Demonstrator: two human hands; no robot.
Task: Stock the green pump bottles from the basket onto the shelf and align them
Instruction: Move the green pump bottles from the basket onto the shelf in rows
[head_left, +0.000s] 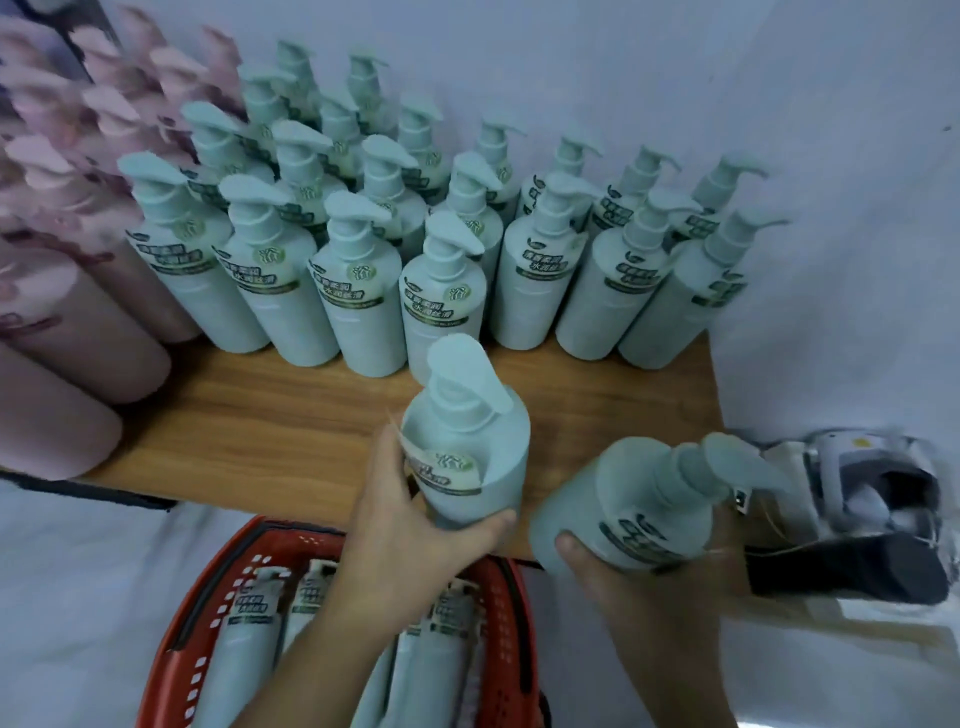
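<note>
Several green pump bottles (358, 291) stand in rows on the wooden shelf (249, 415), labels facing me. My left hand (415, 514) grips one more green bottle (467, 452), upright near the shelf's front edge, ahead of the rows. My right hand (639, 587) holds another green bottle (639, 499), tilted to the right, over the shelf's front right corner. Below, the red basket (208, 597) holds several more green bottles (249, 639) lying down, partly hidden by my left arm.
Pink pump bottles (62, 291) fill the left part of the shelf. A white wall rises behind and to the right of the rows. A dark object with white packaging (872, 519) lies to the right, beyond the shelf's corner.
</note>
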